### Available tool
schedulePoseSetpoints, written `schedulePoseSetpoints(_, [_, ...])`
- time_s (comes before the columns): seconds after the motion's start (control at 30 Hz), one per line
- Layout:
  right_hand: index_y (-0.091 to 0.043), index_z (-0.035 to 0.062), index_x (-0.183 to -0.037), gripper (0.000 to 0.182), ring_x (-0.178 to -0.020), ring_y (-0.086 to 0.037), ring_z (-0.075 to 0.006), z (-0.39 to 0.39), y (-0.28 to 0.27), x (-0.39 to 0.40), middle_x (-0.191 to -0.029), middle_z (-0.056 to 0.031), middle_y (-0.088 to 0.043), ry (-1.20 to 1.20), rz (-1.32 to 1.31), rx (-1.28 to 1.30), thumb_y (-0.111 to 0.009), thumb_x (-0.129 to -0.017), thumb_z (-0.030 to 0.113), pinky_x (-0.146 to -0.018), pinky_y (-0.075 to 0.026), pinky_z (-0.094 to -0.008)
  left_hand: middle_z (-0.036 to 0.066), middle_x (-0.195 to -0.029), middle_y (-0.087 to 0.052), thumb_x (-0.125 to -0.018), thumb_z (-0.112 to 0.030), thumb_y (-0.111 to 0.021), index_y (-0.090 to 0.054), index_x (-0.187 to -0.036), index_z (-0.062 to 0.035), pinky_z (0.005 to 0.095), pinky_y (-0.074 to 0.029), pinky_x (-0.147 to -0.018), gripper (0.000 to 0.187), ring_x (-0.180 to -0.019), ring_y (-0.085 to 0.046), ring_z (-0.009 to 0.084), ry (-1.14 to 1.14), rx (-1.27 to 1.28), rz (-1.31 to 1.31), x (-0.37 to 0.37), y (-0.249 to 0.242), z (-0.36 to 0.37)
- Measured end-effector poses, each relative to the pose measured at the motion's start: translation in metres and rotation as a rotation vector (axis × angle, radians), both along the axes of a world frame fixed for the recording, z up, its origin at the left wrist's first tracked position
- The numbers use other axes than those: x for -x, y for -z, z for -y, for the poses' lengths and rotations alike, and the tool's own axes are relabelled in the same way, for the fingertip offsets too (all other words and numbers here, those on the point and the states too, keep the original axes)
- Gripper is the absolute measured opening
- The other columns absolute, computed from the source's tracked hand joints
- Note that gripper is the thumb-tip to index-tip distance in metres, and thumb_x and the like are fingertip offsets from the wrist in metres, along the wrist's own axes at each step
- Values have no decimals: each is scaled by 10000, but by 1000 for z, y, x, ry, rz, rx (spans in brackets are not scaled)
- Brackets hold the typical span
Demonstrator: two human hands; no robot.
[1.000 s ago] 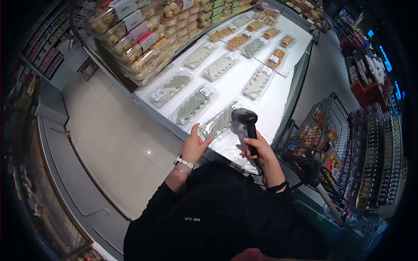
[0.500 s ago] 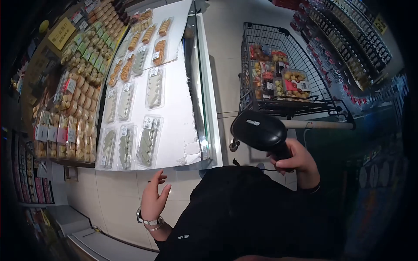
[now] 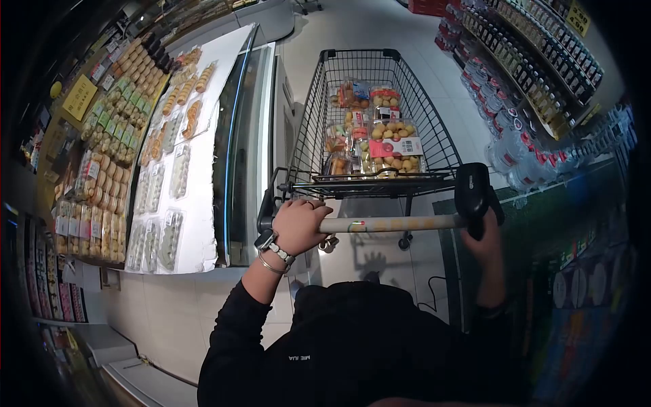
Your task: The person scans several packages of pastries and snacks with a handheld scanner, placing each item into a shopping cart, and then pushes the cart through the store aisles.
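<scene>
My left hand is closed over the left end of the shopping cart handle, with a watch and bracelets at the wrist. At the handle's right end, my right hand grips a black barcode scanner, its head pointing up beside the bar. The hand's fingers are partly hidden behind the scanner. Beyond the handle stands the black wire shopping cart. Inside it lie several clear plastic packs of food, among them a pack of small round yellowish pieces with a red and white label.
On the left, a white board carries packs of pastries along a glass-sided counter. Farther left are stacked packs of baked goods. Shrink-wrapped bottles and bottle shelves line the right. A black cable trails over the floor.
My left hand has moved from beside the counter onto the cart handle. The scanner has moved right and turned upright in my right hand. The cart now stands directly in front of me.
</scene>
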State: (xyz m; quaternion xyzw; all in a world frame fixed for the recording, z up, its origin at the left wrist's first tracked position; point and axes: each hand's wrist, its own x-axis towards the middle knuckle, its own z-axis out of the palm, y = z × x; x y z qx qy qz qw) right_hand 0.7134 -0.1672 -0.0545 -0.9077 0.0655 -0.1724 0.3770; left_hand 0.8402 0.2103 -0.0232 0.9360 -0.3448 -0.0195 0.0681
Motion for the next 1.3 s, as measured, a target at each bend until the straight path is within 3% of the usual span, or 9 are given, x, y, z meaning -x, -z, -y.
schedulePoseSetpoints(0.03, [-489,25,-1144,578,-1144,-422,-378,5,-5,-2,-1121,-198,-515,-12,2,-6,-668,-612,167,-987,-310,-440,5,-975,-627,-653,-314,-697,-637,-970,-199,379,-462,-748,343,-868,-596,202,-12,-6,2,1,-3,6])
schedulePoseSetpoints(0.1, [-499,20,-1078,540,-1087,-435,-406,14,-11,-4,-1062,-192,-509,-71,-74,197,-663,-583,159,-980,-312,-458,26,-785,-634,-654,-317,-681,-646,-845,-196,350,-480,-604,228,-715,-614,221,-150,-94,-149,3,-12,16])
schedulePoseSetpoints(0.13, [-497,15,-1012,507,-1021,-441,-404,17,-5,-3,-985,-177,-496,-71,27,257,-656,-554,162,-944,-319,-466,46,-619,-594,-650,-342,-658,-633,-703,-187,358,-459,-490,165,-584,-598,247,-118,-67,-22,2,-1,15])
schedulePoseSetpoints(0.33, [-508,30,-988,506,-988,-441,-331,12,-13,-10,-939,-135,-491,-201,-18,255,-660,-533,188,-909,-289,-441,61,-526,-555,-623,-392,-641,-624,-629,-171,382,-451,-478,222,-535,-584,269,-182,-175,-54,-3,-1,19])
schedulePoseSetpoints(0.5, [-534,47,-973,502,-1019,-452,-286,0,-26,-38,-1002,-100,-510,-348,-80,301,-677,-524,217,-931,-251,-426,63,-542,-564,-603,-389,-648,-633,-631,-175,381,-448,-483,216,-544,-584,275,-227,-193,-81,-39,-1,12])
schedulePoseSetpoints(0.7, [-573,73,-922,459,-1019,-461,-249,-10,-26,-105,-1044,-73,-523,-357,-99,283,-710,-516,239,-921,-251,-409,59,-551,-571,-575,-352,-654,-636,-621,-188,379,-450,-503,172,-555,-584,282,-265,-200,-88,-113,6,5])
schedulePoseSetpoints(1.1, [-546,80,-1048,597,-1006,-445,-259,65,6,-334,-1010,-67,-531,-381,-90,267,-738,-523,289,-921,-242,-412,80,-540,-567,-577,-332,-624,-634,-589,-163,382,-467,-503,170,-552,-594,288,-331,-83,-70,-312,24,62])
schedulePoseSetpoints(1.3, [-555,109,-1078,618,-1074,-391,-259,133,25,-466,-1010,-61,-508,-316,-141,112,-736,-522,308,-986,-201,-404,71,-598,-599,-594,-319,-619,-662,-682,-168,389,-480,-529,180,-596,-616,279,-368,-80,-121,-415,27,125])
